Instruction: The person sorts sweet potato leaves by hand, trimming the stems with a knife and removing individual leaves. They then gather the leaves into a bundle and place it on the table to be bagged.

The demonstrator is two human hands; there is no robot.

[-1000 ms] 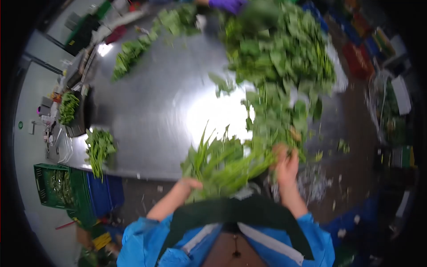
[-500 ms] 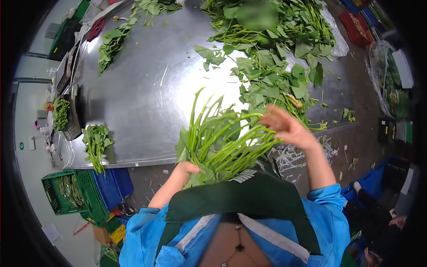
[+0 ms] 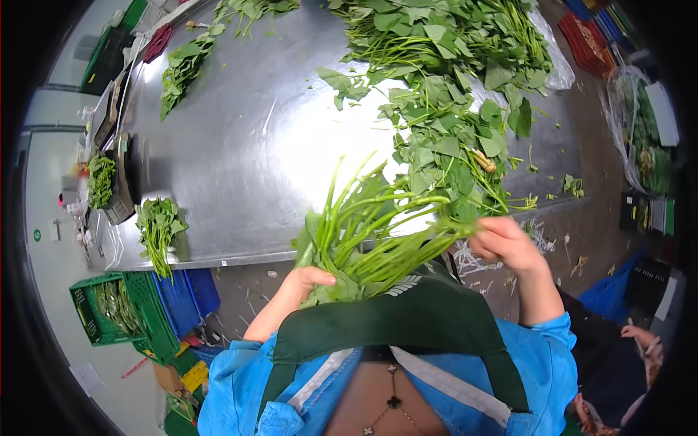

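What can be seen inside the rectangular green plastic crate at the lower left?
Long, thin green vegetables lie inside the rectangular green plastic crate; whatever is beneath them is hidden.

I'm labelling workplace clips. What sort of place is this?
Probably a vegetable packing room: a wide shiny metal table, a large heap of leafy green stems, and a green plastic crate holding more greens.

Clothing: bright blue top [image 3: 233,370], fabric creased; sleeves end well behind the left hand [image 3: 309,282] and right hand [image 3: 503,243], both bare. Dark green apron [image 3: 385,327] across the chest, between and behind the hands; white striped marking [image 3: 404,285] on it, nearer the left hand. Pale bands [image 3: 451,385] edge the open neckline. Fine necklace [image 3: 394,402] with dark clover-shaped pendant, smaller pale ones.
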